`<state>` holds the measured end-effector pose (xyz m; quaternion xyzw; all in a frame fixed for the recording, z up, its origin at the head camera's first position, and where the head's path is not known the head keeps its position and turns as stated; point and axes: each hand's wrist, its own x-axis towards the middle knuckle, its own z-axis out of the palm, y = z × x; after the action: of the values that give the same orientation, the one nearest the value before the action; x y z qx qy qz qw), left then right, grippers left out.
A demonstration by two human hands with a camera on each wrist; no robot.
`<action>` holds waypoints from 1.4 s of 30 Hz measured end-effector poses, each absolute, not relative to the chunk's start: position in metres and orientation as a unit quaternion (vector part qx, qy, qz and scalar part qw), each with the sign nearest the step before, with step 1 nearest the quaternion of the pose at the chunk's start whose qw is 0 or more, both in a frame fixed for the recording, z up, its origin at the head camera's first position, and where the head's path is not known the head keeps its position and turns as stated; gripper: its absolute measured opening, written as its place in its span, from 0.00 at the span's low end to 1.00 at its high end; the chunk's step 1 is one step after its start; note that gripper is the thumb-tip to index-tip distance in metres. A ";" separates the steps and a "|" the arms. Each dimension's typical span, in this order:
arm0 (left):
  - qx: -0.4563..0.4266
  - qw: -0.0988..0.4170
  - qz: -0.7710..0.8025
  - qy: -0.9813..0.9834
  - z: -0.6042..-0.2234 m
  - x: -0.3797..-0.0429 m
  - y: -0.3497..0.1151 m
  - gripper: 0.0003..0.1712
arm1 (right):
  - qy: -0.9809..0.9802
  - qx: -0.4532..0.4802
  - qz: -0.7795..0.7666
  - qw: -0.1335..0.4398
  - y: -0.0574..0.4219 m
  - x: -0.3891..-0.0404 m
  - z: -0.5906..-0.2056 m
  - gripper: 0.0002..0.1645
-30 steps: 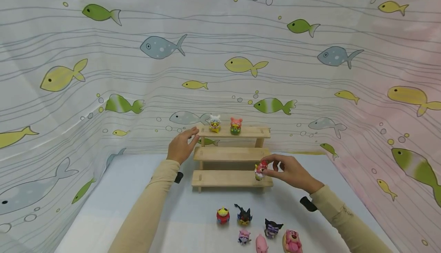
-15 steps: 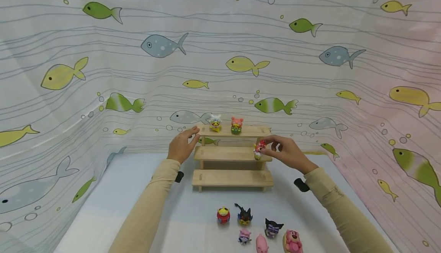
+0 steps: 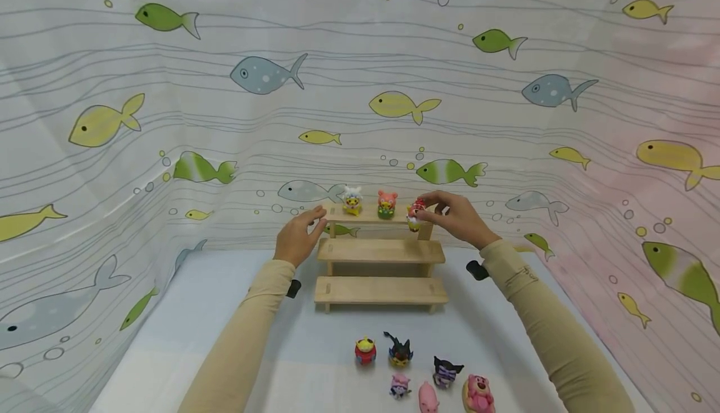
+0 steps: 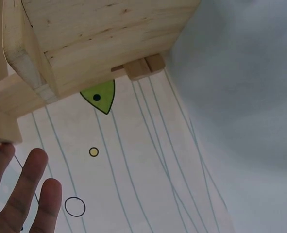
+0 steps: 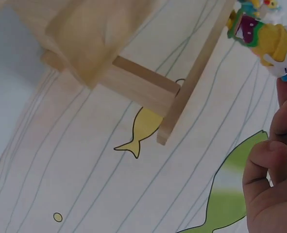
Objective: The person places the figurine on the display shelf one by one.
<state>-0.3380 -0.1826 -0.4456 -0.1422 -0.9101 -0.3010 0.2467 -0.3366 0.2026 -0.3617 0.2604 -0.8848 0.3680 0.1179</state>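
My right hand point(image 3: 461, 218) pinches a small toy figurine point(image 3: 415, 214) by its red top, between thumb and fingers. The figurine is upright in the head view and overlaps the right part of the wooden shelf's top tier. In the right wrist view its yellow body and green-and-purple base point(image 5: 246, 30) show beside the tier. My left hand point(image 3: 300, 237) is at the left end of that three-tier shelf point(image 3: 379, 250), relaxed fingers point(image 4: 27, 174) right at the wood. A white-hooded figurine point(image 3: 352, 202) and a pink-hooded one point(image 3: 386, 204) stand on the top tier.
Several figurines stand or lie on the table before the shelf: a red-and-yellow one point(image 3: 365, 352), a black one point(image 3: 400, 350), a purple-and-black one point(image 3: 446, 372), a small pink-purple one point(image 3: 400, 386), a pink pig point(image 3: 428, 397) and a pink bear point(image 3: 479, 393). A fish-print curtain point(image 3: 360, 57) surrounds the table.
My right hand has lifted the figurine from in front of the bottom tier, past the middle one, up to the top tier and slightly left. The left hand stays at the shelf's end.
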 end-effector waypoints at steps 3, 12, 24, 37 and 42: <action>-0.140 0.244 -0.302 -0.911 -0.445 -0.338 -0.182 0.23 | -0.887 0.251 0.372 0.110 0.200 -0.345 -0.356 0.28; -0.138 0.241 -0.308 -0.910 -0.443 -0.336 -0.182 0.22 | -0.895 0.222 0.376 0.093 0.195 -0.366 -0.351 0.30; -0.135 0.243 -0.303 -0.911 -0.445 -0.338 -0.181 0.22 | -0.892 0.196 0.403 0.062 0.197 -0.375 -0.363 0.30; -0.134 0.250 -0.306 -0.909 -0.444 -0.338 -0.180 0.22 | -0.883 0.198 0.421 0.068 0.199 -0.374 -0.370 0.31; -0.136 0.247 -0.312 -0.907 -0.445 -0.336 -0.181 0.22 | -0.877 0.199 0.431 0.074 0.199 -0.374 -0.373 0.30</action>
<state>-0.3365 -0.1807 -0.4447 -0.1361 -0.9074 -0.3115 0.2472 -0.3741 0.1988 -0.3727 0.1987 -0.8768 0.4315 0.0742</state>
